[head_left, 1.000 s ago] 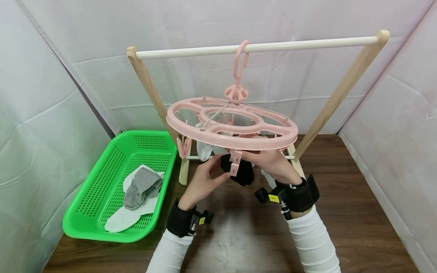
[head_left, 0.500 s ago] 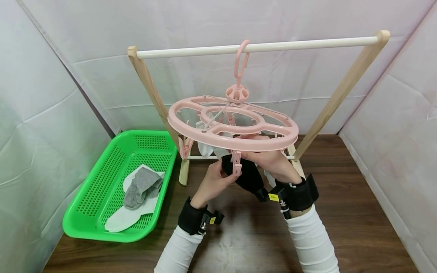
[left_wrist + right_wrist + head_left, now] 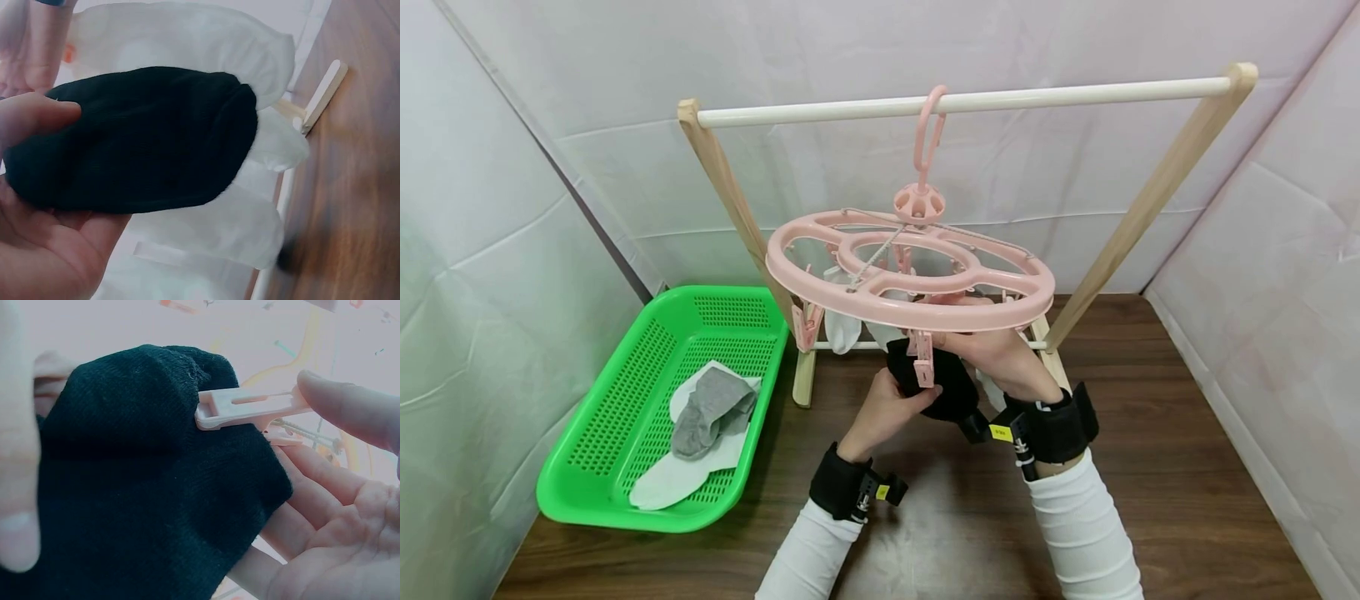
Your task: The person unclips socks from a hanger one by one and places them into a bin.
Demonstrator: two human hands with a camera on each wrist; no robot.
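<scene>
Beneath the pink round clip hanger [image 3: 820, 293], my left hand [image 3: 880, 417] holds a black sock [image 3: 951, 387]. The left wrist view shows the thumb on top of the sock [image 3: 156, 144], with the palm and fingers under it. My right hand [image 3: 1000, 362] pinches the handle end of a pink clothespin [image 3: 923, 362] at the hanger's near rim. In the right wrist view this clothespin [image 3: 244, 407] lies over the sock's upper edge, and the right thumb [image 3: 344, 406] presses its tail. Whether the pin bites the cloth cannot be told.
A green basket [image 3: 572, 467] at left holds a grey sock [image 3: 711, 412] and white socks [image 3: 670, 483]. White socks [image 3: 842, 329] hang behind the hanger. Its hook sits on a white rod [image 3: 1075, 97] between wooden posts [image 3: 1157, 200]. Another pink clothespin [image 3: 807, 325] hangs at left.
My left hand has shifted right and slightly down toward the right hand. The black sock has been moved and spread out behind the clothespin. The right hand stays nearly in place.
</scene>
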